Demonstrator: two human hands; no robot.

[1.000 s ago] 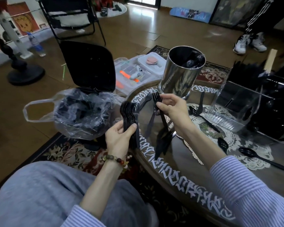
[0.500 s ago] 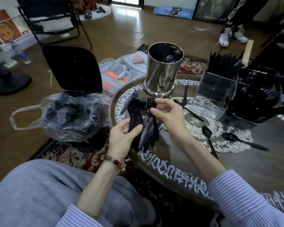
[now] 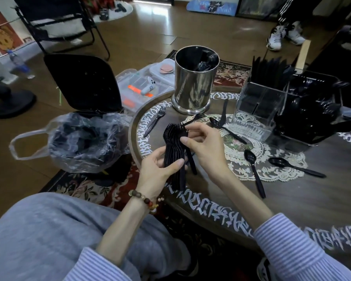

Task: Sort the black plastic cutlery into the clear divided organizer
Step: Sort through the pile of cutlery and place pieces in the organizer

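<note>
A: At the table's near edge, what are the hands doing?

B: The left hand grips a nested stack of forks by the handles, thumb curled across the front, tines up. The right hand pinches the front fork of that stack just below the tines, fingers curled.

A: And the organizer?

B: The clear organizer stands well apart, beyond the right hand on the doily, black handles upright inside it.

A: Loose pieces?

B: 3 spoons lie on the doily; 1 fork lies near the steel cup, another by the cup's base. The stack's count I cannot tell
</note>
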